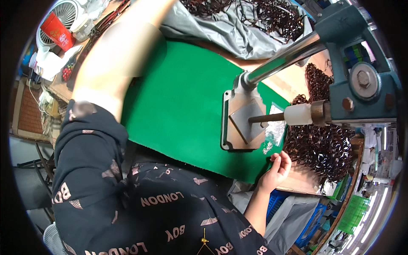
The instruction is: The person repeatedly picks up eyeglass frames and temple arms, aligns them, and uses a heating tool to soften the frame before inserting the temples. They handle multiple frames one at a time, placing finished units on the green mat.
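Just beyond the right hand (275, 171), small silver bits (267, 148) lie loose on the green mat (178, 102), with more in a clear bag (277, 129) a little farther off. Beside that, to the hand's upper left, I've got the teal press (355, 106), its rod (265, 118) pointing at the base plate; contact there unclear. Progress, my read: mid-work, silver bits left over both loose and bagged; dark brown strands (318, 148) heaped right of the hand and more strands (280, 19) far beyond it on gray cloth (204, 29). Can't sort done from not done; strand ends too small to check. Right hand: fingers curled, thumb and fingertips near each other, at the mat's edge just short of the loose bits. A dark speck shows by the tips, so I can't tell whether they're closed on something or slightly apart. Left forearm (102, 80), well left of the right hand, runs out past the top edge, partly blurred; left hand is out of my view, so no call on its grip.
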### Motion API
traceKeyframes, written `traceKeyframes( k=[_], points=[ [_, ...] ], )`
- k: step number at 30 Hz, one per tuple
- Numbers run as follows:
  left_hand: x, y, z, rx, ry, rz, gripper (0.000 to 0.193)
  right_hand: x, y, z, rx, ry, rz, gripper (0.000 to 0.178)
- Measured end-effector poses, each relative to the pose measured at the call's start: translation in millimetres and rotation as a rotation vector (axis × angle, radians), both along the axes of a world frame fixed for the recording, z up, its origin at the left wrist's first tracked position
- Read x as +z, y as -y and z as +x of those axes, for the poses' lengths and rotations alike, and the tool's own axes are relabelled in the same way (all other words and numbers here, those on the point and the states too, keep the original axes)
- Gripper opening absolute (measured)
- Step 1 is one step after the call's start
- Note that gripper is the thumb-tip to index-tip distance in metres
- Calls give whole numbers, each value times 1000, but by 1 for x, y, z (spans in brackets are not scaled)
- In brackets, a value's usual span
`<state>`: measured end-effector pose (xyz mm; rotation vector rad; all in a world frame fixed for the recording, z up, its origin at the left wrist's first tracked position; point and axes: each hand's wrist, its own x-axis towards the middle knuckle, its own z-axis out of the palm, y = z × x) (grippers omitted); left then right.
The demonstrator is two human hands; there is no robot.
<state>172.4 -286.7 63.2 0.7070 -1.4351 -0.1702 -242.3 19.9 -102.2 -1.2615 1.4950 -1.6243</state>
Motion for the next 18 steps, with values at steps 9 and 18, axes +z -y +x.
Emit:
traceKeyframes(
  k=[9, 18],
  points=[
    [-30, -50, 19, 615, 686, 360, 27, 4, 2, 3, -24, -57, 51, 16],
    [-1, -58, 5, 585, 352, 189, 22, 54, 50, 58, 638, -810, 106, 114]
  ],
)
